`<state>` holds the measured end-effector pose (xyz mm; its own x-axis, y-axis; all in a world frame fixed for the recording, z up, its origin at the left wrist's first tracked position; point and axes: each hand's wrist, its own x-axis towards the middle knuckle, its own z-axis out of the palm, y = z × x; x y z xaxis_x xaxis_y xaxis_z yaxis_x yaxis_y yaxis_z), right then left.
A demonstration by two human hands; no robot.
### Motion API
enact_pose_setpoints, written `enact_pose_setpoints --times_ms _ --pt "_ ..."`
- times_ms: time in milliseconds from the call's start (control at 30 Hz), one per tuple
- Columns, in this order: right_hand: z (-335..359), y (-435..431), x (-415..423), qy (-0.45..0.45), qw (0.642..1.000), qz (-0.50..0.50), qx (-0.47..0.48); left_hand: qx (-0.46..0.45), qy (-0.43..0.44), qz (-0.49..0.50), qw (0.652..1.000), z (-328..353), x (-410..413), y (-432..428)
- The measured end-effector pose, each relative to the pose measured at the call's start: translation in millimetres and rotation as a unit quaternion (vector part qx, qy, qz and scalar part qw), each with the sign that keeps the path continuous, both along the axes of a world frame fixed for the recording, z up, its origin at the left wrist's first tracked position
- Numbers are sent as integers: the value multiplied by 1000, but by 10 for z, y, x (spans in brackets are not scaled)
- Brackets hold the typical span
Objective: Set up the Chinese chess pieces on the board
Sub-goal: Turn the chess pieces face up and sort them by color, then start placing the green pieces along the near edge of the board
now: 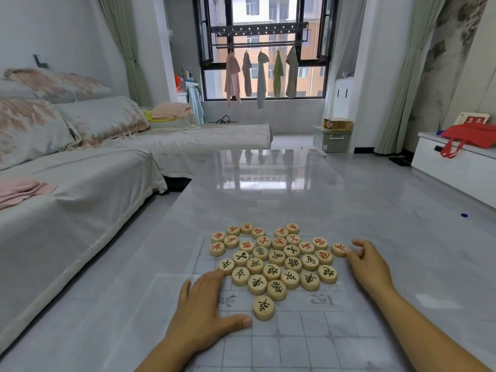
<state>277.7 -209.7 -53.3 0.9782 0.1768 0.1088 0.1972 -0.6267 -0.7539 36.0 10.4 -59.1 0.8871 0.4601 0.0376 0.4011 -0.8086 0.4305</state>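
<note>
While neither hand grasps anything, both are in contact with the work. The left hand (206, 304) lies palm down on the board (303, 339), fingers straight, its fingertips against a black piece (226, 266) at the near-left edge of the heap. Its thumb is spread toward a lone black piece (263, 307), just beside it; contact there cannot be confirmed. The right hand (371, 267) rests at the opposite flank, fingers loosely bent, fingertips touching the edge of a red piece (339, 249) that sits slightly apart from the rest. No pinch is evident.

Between the hands, the pieces (271, 260) lie face up in one tight cluster, red-lettered ones mostly on the far side, black-lettered ones nearer. The cluster covers the far half of the board and its river band. The board is a thin, clear, gridded sheet laid flat on a glossy grey table (268, 189). A sofa (80, 183) runs along the person's left.

Assessment: setup has barely begun. No piece occupies a starting point, and the near grid is bare. The step in hand appears to be gathering or sorting the heap. The next move calls for singling out one piece, most readily an outlier under either hand, reading its character and colour, and seating it on its proper intersection.
</note>
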Motion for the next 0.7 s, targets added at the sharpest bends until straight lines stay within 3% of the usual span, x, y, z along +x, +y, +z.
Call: enact_pose_setpoints --times_ms 200,300,433,600,700 --pt "29 21 -48 -1 999 -10 34 -1 85 55 995 -13 253 -372" --pt "11 -19 -20 -9 995 1 98 26 39 80 996 -56 331 -330" --pt "-2 11 -17 -14 995 19 99 55 -56 77 994 -81 158 44" --pt "-11 4 8 -30 991 17 131 55 -64 67 994 -102 129 118" --pt "-13 44 -23 -95 990 57 92 29 -72 67 995 -112 136 110"
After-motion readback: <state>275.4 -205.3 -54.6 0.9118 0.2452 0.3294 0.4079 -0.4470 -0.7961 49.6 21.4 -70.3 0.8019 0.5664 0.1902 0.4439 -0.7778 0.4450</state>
